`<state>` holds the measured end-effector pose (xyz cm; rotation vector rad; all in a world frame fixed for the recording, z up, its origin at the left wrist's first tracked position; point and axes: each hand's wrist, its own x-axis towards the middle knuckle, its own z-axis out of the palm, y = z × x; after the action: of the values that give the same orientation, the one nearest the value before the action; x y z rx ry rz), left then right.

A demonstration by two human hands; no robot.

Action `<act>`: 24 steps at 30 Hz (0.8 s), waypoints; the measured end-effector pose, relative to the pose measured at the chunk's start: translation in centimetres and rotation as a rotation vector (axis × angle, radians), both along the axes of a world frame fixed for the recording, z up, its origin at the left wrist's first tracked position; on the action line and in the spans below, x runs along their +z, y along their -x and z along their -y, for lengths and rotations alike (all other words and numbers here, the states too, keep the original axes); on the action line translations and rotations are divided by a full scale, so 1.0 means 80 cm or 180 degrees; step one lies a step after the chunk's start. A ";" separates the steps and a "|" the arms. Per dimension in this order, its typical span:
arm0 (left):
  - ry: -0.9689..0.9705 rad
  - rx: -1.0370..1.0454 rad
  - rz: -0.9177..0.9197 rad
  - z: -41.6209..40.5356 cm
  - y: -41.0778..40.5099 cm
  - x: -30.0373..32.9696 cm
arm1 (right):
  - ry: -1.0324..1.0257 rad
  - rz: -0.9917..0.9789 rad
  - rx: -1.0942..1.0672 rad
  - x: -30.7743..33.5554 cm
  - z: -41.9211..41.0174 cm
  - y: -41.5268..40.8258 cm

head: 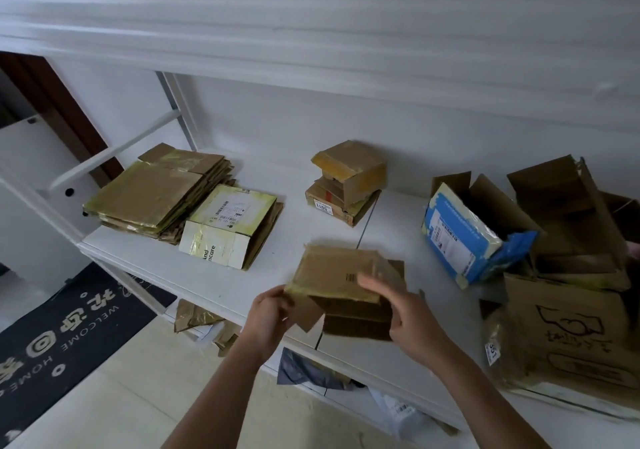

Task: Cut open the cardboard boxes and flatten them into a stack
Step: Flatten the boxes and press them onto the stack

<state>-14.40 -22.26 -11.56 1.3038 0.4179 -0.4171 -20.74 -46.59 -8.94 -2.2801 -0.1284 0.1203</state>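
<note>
A small brown cardboard box, partly collapsed with tape on its edges, is held over the front edge of the white shelf. My left hand grips its near left corner and flap. My right hand lies over its right side, fingers stretched across the top panel. A stack of flattened boxes sits at the left of the shelf, with a flattened white printed box leaning on it. Two small unflattened boxes are piled at the back middle.
A blue and white opened box and several large opened brown boxes crowd the right end. Cardboard scraps and packaging lie on the lower shelf. A black welcome mat covers the floor at the left.
</note>
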 end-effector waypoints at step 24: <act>-0.2374 -0.0701 -0.0231 0.001 -0.027 -0.034 | 0.2117 -0.0925 0.0430 -0.149 -0.058 -0.020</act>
<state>-12.25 -22.31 -14.27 2.0758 0.5165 -0.5167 -19.13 -41.97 -20.87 -2.8768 -0.0983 0.6445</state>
